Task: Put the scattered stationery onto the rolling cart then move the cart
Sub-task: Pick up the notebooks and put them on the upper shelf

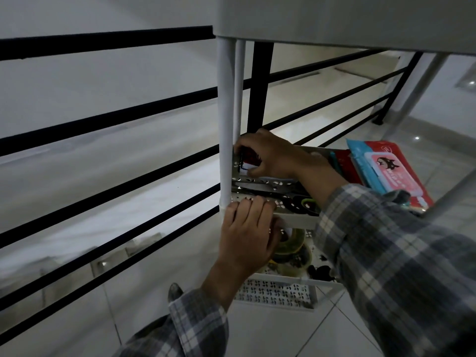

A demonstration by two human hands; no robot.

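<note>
A white rolling cart (226,124) with perforated shelves stands by a black railing. On its middle shelf (296,220) lie scissors (278,189) with black and green handles. My right hand (270,155) reaches into that shelf's far left corner, fingers closed on a small red and white item (248,161). The front rim of the same shelf is gripped by my left hand (247,238). Below, the lower shelf (278,295) holds tape rolls (291,248) and small dark items.
Wet-wipe packs (391,171), red, blue and pink, lie at the right end of the middle shelf. The cart's top tray (334,19) overhangs the view. A black railing (103,117) runs left and behind, with a stairwell beyond. Tiled floor lies below.
</note>
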